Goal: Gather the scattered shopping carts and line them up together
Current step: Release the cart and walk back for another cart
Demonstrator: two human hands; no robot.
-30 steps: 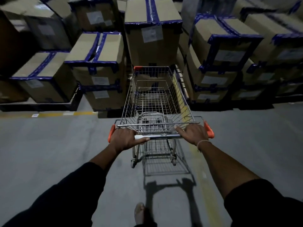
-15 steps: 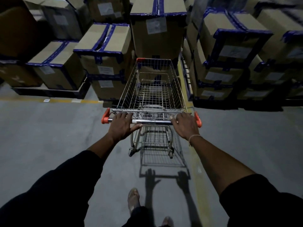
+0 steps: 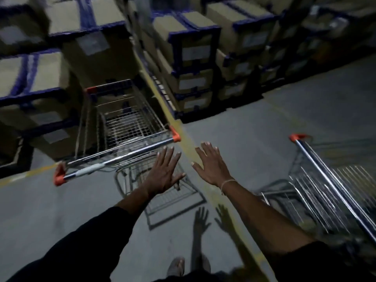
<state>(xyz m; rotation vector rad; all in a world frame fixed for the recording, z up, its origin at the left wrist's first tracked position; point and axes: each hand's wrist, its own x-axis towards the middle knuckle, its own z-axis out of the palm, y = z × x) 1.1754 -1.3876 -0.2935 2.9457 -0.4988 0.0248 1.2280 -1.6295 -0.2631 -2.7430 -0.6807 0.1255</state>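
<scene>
A wire shopping cart [image 3: 122,127] with orange handle caps stands at centre left, its front close against stacked boxes. Its chrome handle bar [image 3: 114,159] runs slantwise and nothing holds it. My left hand [image 3: 164,171] hovers flat with fingers spread just right of the bar's middle, a little off it. My right hand [image 3: 211,163] is also spread, over the yellow floor line, holding nothing. A second wire cart [image 3: 329,192], blurred, stands at the right edge with its handle pointing up-left.
Cardboard boxes with blue tape [image 3: 189,47] are stacked on pallets across the back. A yellow floor line [image 3: 183,131] runs between the pallets and down toward my feet [image 3: 177,265]. Grey concrete floor [image 3: 50,210] lies to the left and right.
Both hands have let go of the cart handle and opened. The view has swung right, so the cart now sits left and a second cart shows at the right.
</scene>
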